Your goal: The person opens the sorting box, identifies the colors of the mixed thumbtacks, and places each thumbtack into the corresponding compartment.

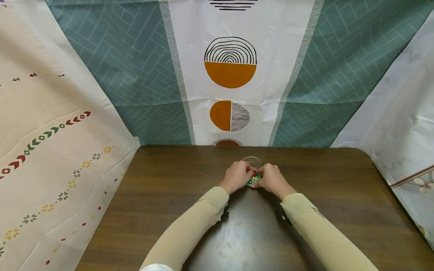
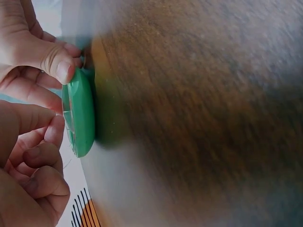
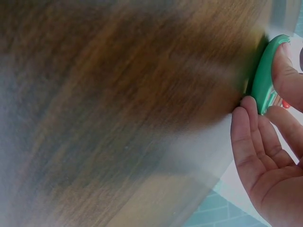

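Observation:
A small round green case with several tiny red, yellow and white bead-like pieces on its top sits low over the table. My right hand holds it by the edge. In the right wrist view the thumb presses on the green rim, other fingers lying beneath it. My left hand is at the opposite side, fingers curled, thumb and forefinger pinching at a small red piece over the case. The left wrist view shows the case edge-on; fingertips hide the pinched piece.
Right behind the hands, a clear round lid-like disc lies on the brown wooden table. A patterned cloth hangs along the table's far edge, and pale cloths flank both sides.

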Demonstrator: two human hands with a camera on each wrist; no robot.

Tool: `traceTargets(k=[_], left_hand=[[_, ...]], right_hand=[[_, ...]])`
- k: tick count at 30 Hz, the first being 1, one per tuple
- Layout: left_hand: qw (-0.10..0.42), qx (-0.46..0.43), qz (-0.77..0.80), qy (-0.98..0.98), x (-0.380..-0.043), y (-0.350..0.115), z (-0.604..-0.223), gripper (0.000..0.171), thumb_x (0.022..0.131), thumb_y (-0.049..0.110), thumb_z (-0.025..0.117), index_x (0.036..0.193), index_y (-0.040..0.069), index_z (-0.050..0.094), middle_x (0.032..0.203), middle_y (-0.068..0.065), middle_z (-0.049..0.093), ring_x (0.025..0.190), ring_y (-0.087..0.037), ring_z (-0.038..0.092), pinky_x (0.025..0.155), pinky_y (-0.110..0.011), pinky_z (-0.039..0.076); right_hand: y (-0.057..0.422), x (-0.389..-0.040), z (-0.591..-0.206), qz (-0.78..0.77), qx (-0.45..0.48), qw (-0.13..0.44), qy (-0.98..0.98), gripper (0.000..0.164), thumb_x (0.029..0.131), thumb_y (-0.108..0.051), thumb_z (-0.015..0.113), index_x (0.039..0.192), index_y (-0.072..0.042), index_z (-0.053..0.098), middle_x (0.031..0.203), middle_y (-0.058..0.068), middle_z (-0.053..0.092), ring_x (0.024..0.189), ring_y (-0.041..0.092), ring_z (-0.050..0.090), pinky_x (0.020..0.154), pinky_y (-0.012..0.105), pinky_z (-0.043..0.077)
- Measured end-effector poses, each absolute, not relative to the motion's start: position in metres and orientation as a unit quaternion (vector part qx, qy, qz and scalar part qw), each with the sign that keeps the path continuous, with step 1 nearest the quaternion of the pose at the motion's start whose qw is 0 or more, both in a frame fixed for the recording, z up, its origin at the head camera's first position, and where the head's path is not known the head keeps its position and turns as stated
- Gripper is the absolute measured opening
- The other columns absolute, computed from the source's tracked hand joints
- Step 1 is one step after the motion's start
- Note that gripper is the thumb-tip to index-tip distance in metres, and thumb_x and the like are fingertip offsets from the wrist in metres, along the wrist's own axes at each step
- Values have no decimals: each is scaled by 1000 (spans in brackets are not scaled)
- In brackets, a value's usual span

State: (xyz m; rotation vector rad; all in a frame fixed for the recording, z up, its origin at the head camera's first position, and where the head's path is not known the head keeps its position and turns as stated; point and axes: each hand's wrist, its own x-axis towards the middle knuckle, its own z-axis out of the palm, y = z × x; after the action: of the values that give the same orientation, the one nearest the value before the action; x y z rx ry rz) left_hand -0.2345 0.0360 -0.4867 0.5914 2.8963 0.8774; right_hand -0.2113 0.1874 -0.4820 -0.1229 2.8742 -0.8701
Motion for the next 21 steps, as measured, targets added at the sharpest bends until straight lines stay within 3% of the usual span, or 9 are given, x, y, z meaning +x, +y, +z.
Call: traceTargets(k=[7, 16, 21], left_hand=[[34, 189, 282, 940, -234, 37, -486, 12, 86, 27, 59, 82, 23, 69, 72, 12, 63, 61, -4, 56, 52, -23, 43], [20, 197, 303, 932, -233, 34, -483, 14, 87, 25, 59, 86, 20, 73, 77, 12, 67, 65, -2, 56, 54, -21, 44], [-9, 201, 340, 919, -234, 27, -471, 16, 88, 25, 58, 89, 19, 72, 78, 11, 66, 65, -2, 56, 54, -19, 43]], right_hand=[[188, -212, -483, -288, -28, 71, 955, 56, 55, -29, 89, 105, -11, 71, 90, 3, 72, 83, 19, 60, 73, 34, 50], [188, -212, -484, -298, -20, 71, 952, 56, 55, -29, 89, 105, -10, 71, 93, 3, 72, 87, 17, 60, 75, 34, 51], [189, -212, -485, -301, -15, 73, 951, 58, 56, -28, 89, 107, -9, 70, 96, 4, 72, 89, 18, 62, 79, 36, 51]])
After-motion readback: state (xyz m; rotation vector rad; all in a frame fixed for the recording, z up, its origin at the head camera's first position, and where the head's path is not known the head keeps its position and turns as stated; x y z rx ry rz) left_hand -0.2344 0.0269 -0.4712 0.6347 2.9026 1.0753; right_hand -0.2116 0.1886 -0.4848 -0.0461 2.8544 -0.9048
